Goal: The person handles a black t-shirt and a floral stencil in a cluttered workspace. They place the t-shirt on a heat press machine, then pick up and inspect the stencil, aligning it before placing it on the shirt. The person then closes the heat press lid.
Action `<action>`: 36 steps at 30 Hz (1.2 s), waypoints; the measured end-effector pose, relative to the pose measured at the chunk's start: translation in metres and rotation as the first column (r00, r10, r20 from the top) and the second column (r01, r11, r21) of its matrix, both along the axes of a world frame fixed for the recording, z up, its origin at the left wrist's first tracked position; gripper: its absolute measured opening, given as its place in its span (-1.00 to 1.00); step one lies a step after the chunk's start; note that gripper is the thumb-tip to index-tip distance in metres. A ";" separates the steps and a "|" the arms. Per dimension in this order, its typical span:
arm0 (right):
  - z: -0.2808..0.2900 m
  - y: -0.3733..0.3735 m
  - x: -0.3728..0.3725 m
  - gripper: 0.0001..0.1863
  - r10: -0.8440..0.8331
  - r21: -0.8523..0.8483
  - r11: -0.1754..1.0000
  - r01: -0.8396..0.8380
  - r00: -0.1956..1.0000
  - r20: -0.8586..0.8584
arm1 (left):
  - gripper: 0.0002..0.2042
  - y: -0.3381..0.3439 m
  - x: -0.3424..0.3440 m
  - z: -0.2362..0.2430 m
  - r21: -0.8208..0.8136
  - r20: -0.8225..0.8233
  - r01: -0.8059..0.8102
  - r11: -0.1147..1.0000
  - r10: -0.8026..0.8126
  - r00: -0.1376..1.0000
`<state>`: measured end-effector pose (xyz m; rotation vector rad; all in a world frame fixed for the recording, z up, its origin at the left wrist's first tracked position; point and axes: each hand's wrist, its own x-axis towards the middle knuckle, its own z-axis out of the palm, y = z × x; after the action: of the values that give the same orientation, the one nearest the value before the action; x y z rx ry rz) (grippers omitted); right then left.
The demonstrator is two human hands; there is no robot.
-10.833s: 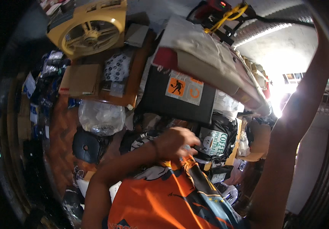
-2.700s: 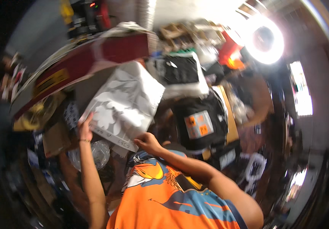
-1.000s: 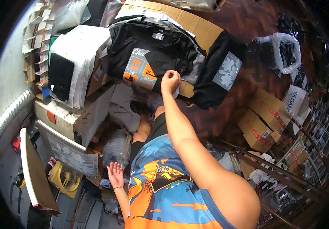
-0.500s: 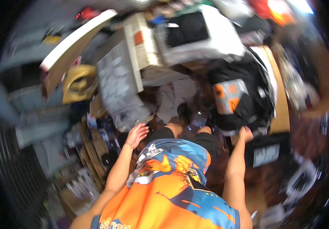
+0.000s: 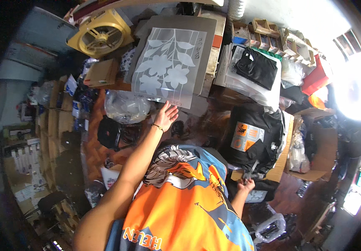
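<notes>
My left hand is open, palm up with fingers stretched, at the near edge of a clear plastic sheet with a pale flower-and-leaf pattern. I cannot tell whether the fingertips touch it. A grey board lies beneath the sheet. Low on the right, my right hand is closed at the end of a thin grey strip. This strip hangs by a pile of black garments, where an orange-and-grey print shows on top.
Folded black clothing lies on white plastic at the far right, before small divided boxes. A yellow fan stands far left, near a brown carton. Clear plastic bags and a black bundle lie left of me.
My view has swung and steadied, bringing the patterned sheet nearer the middle. The left hand now reaches to the sheet's near edge; the right hand stays by the black garments.
</notes>
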<state>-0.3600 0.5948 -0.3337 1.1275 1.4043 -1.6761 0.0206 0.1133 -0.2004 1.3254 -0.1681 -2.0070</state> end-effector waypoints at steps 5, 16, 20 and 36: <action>0.149 -0.169 0.096 -0.64 0.592 -0.331 0.702 -0.630 0.775 -0.220 | -0.73 -0.008 -0.002 -0.020 -0.062 -0.068 -0.031 0.998 0.027 0.997; 0.183 -0.217 0.139 -0.59 0.892 0.203 -0.220 -0.954 -0.281 -0.355 | -0.84 -0.011 0.001 0.004 -0.048 -0.074 0.010 0.999 -0.014 0.997; 0.202 -0.238 0.143 -0.53 0.898 0.200 -0.332 -0.922 -0.374 -0.231 | -0.86 -0.013 0.003 0.010 -0.078 -0.073 0.064 0.995 -0.070 0.995; 0.198 -0.325 0.204 -0.51 0.807 -0.237 0.258 -0.937 0.344 -0.481 | -0.83 -0.002 -0.041 0.027 -0.130 0.007 0.199 0.971 -0.200 0.980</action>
<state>-0.1557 0.2700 -0.1357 -0.2929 1.2427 -1.1459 -0.0204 0.1114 -0.1738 1.2609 -0.4373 -2.1265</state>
